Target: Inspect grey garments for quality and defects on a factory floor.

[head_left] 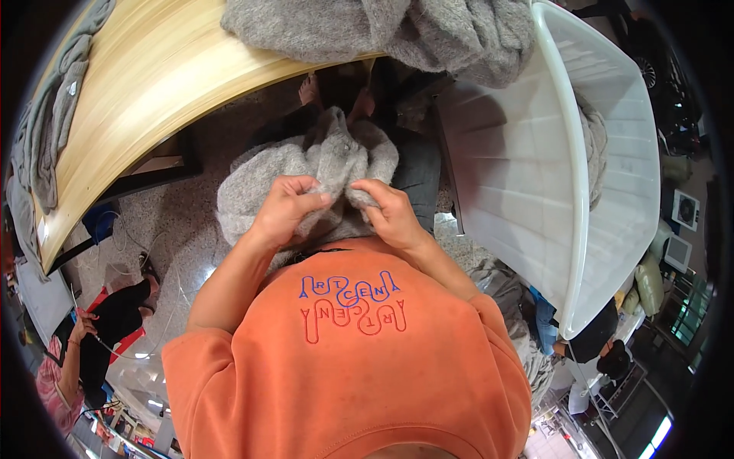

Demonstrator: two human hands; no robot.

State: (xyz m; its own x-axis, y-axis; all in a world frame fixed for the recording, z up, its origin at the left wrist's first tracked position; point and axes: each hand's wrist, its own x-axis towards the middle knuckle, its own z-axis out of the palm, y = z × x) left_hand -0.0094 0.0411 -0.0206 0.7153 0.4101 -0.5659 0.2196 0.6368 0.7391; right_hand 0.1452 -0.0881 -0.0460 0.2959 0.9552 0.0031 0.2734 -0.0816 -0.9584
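Observation:
A fuzzy grey knitted garment (260, 172) lies bunched across my lap. My left hand (289, 206) pinches one part of it between thumb and fingers. Close by on the right, my right hand (386, 210) grips another fold of the same knit. Between the two hands the cloth rises in a loose ridge toward my knees. Which part of the garment each hand holds, I cannot tell.
Ahead is a curved-looking wooden table (153, 84) with a heap of grey knitwear (397, 30) at its edge. Grey garments (53, 122) hang over its left end. A large white plastic bin (512, 153) stands at right. A seated person (73, 359) is at lower left.

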